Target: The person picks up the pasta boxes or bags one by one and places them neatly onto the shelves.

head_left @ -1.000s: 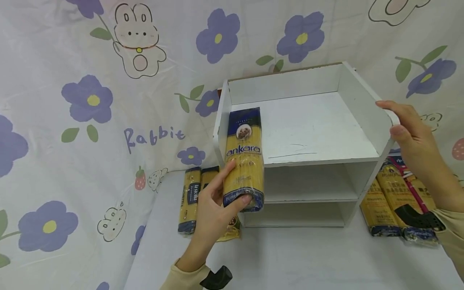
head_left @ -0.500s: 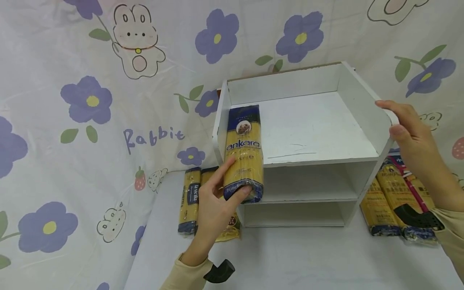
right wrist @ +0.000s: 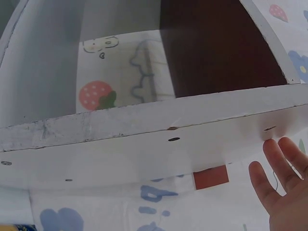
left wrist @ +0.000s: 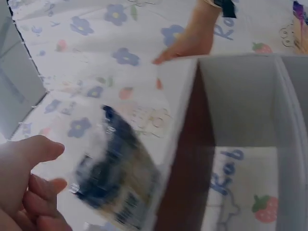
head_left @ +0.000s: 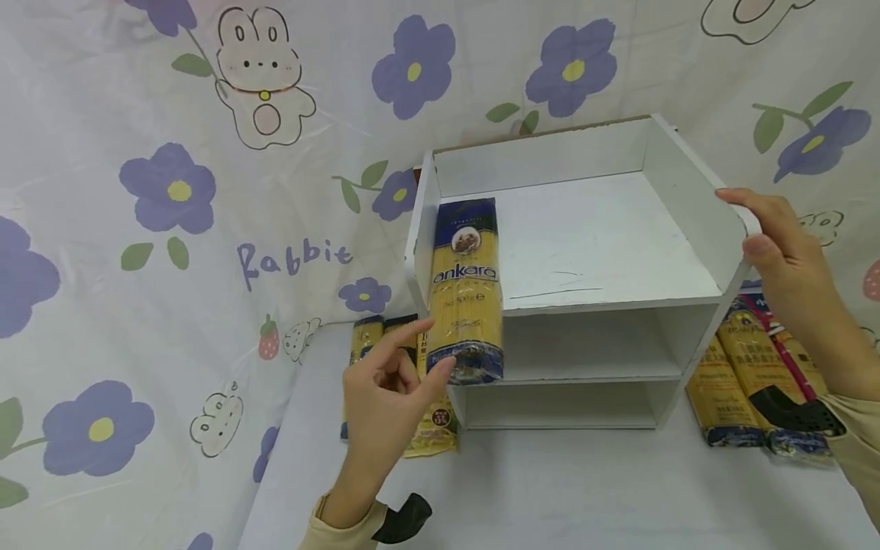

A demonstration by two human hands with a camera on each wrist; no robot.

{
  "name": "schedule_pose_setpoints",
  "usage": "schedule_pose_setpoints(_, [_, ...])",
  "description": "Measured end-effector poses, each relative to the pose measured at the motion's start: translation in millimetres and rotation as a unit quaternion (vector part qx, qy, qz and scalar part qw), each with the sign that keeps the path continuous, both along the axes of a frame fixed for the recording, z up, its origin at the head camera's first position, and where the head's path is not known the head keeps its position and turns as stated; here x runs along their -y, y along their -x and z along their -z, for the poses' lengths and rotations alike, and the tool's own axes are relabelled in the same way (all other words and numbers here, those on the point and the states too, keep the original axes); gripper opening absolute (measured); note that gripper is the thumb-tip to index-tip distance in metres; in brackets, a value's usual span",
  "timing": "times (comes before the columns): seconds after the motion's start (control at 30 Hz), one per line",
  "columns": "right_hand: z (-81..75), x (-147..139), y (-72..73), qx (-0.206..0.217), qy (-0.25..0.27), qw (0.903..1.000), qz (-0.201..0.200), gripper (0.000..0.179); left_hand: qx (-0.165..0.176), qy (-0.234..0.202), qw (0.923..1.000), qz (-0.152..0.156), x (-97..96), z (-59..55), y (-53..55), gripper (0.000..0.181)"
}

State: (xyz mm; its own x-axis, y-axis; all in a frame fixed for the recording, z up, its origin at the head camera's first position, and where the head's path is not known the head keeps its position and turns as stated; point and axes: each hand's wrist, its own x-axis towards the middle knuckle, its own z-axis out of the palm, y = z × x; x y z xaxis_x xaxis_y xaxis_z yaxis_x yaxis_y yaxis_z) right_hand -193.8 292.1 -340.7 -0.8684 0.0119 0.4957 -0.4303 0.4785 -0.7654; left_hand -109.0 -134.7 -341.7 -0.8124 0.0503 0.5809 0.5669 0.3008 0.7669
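Note:
A yellow and blue Ankara spaghetti pack (head_left: 466,298) lies at the left side of the top tier of a white shelf unit (head_left: 577,237), its near end jutting past the front edge. Just left of that end is my left hand (head_left: 385,405), thumb and index finger apart, holding nothing. In the left wrist view its fingers are loosely bent near the blurred pack (left wrist: 120,178). My right hand (head_left: 791,260) rests on the upper front corner of the right side panel. From the right wrist, straight fingers (right wrist: 276,168) show touching the panel's outer face.
Several pasta packs (head_left: 433,428) lie on the white table (head_left: 550,489) left of the shelf, partly behind my left hand. More yellow packs (head_left: 736,382) lie on the right, near my right forearm. A flower-printed cloth (head_left: 172,321) hangs behind.
The spaghetti pack has slid slightly farther back on the top tier. My left hand has let go of it and drawn away to the left. The right hand stays at the panel.

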Motion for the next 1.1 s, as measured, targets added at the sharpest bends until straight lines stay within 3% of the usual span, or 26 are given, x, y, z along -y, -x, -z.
schedule_pose_setpoints(0.07, [0.0,0,-0.1,0.000,-0.002,1.0000,0.001,0.045,0.008,-0.028,0.9979,0.058,3.0,-5.6,-7.7,0.030])
schedule_pose_setpoints(0.13, [0.1,0,-0.3,0.000,-0.003,1.0000,0.002,0.045,0.036,-0.054,0.9895,0.130,4.5,-10.9,-15.2,0.025])
schedule_pose_setpoints(0.27, [1.0,-1,0.4,0.002,-0.002,1.0000,0.004,0.045,0.131,-0.068,0.9517,0.269,4.4,-16.4,-22.7,0.029])
schedule_pose_setpoints(0.37, [1.7,-1,0.7,0.000,-0.001,1.0000,0.003,0.045,0.178,-0.060,0.9242,0.332,2.0,-14.3,-20.0,0.035])
schedule_pose_setpoints(0.4, [1.7,-1,0.8,-0.001,0.000,1.0000,0.002,0.045,0.186,-0.057,0.9191,0.343,1.4,-12.7,-18.4,0.037])
schedule_pose_setpoints(0.5, [1.3,0,0.1,-0.003,0.001,1.0000,-0.001,0.045,0.192,-0.052,0.9128,0.357,0.1,-7.8,-13.5,0.039])
schedule_pose_setpoints(0.67, [-0.2,1,-1.5,-0.004,0.001,1.0000,0.000,0.045,0.195,-0.043,0.9145,0.352,-1.2,-4.8,-9.6,0.040])
schedule_pose_setpoints(1.1, [0.6,0,0.0,-0.014,0.015,0.9997,-0.014,0.045,0.183,-0.027,0.9331,0.309,-6.6,-1.8,4.6,0.042])
